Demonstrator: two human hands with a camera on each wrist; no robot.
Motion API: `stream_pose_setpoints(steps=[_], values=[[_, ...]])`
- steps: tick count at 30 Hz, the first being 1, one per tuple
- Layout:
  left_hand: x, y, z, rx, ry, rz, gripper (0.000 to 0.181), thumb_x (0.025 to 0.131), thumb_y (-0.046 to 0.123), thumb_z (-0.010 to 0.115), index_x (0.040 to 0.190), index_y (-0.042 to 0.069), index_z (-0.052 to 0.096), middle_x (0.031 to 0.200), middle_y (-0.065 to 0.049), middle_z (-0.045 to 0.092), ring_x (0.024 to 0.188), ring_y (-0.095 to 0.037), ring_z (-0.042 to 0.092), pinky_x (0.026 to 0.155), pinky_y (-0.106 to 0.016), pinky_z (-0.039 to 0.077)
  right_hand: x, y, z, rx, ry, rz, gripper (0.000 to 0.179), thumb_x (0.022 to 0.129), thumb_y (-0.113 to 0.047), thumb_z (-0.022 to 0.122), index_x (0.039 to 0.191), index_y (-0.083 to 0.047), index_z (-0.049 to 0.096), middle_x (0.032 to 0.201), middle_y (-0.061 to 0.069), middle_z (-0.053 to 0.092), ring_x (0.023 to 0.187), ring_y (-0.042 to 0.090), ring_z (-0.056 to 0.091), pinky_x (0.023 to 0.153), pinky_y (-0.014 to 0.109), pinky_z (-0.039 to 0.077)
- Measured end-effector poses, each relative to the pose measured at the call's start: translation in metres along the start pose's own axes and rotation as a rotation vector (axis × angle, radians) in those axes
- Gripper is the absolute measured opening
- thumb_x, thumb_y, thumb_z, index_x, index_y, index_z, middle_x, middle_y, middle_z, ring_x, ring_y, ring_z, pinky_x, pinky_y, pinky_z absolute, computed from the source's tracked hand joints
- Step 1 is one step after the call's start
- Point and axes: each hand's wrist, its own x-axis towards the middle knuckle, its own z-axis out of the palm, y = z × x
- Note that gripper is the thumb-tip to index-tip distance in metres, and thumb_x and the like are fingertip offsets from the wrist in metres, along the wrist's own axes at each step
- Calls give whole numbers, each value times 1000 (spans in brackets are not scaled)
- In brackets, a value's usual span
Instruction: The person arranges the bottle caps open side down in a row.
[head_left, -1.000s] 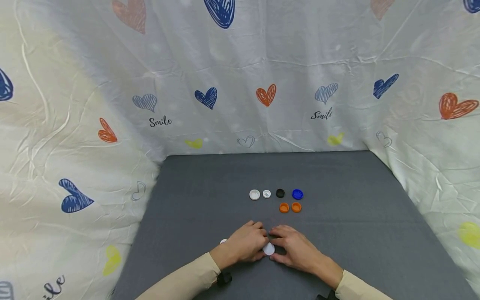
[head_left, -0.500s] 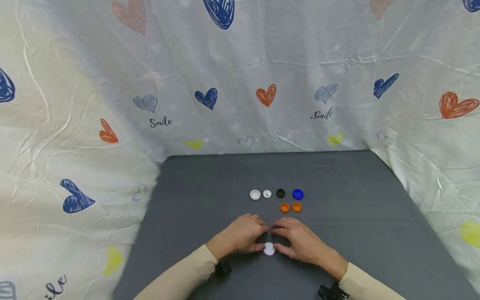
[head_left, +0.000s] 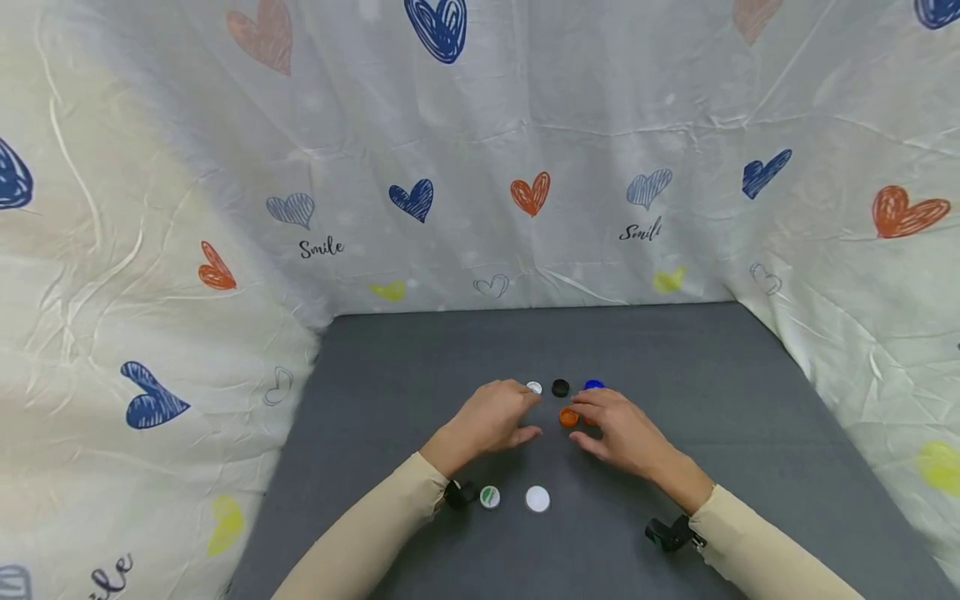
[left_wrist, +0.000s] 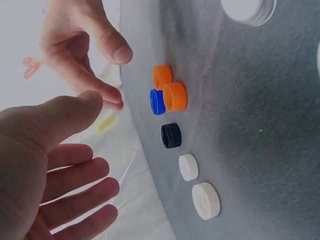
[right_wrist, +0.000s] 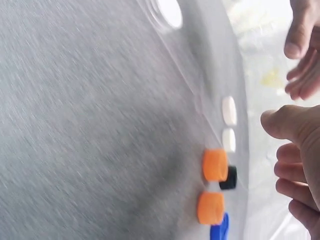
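My left hand [head_left: 487,423] hovers over the left end of the bottle caps, its fingers extended and holding nothing. My right hand [head_left: 621,432] is held above the right end, also with nothing in it. Between the hands show a small white cap [head_left: 534,387], a black cap [head_left: 560,387] and an orange cap [head_left: 568,417]. The blue cap [head_left: 593,384] and second orange cap [left_wrist: 162,77] are partly covered by the right hand in the head view. A larger white cap [left_wrist: 206,201], visible in the left wrist view, is hidden there behind the left hand.
Nearer the person, a round white-topped piece [head_left: 537,499] stands on the grey table [head_left: 675,350]. Left of it is a round green-and-white-topped piece [head_left: 490,497], close to the left wrist's black camera mount [head_left: 459,494]. A white cloth with printed hearts hangs behind the table.
Both hands have left the white-topped piece and moved forward over the caps. The green-and-white piece has come into view from behind the left arm. The caps look unmoved.
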Motion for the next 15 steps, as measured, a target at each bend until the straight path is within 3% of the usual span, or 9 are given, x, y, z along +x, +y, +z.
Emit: stream_pose_setpoints(steps=[7, 15], values=[[17, -1, 9, -42, -14, -23, 54, 88, 50, 73, 128, 14, 68, 121, 1, 72, 106, -15, 68, 88, -32, 57, 1, 14, -9, -28, -16, 70, 46, 81, -34, 85, 117, -7, 74, 121, 10, 71, 117, 30, 64, 100, 51, 50], [34, 3, 23, -60, -24, -24, 53, 88, 47, 75, 128, 13, 68, 120, 0, 72, 105, -15, 69, 86, -31, 57, 2, 22, -2, -42, -37, 86, 47, 82, -34, 84, 117, -4, 73, 122, 12, 70, 117, 32, 64, 100, 51, 50]])
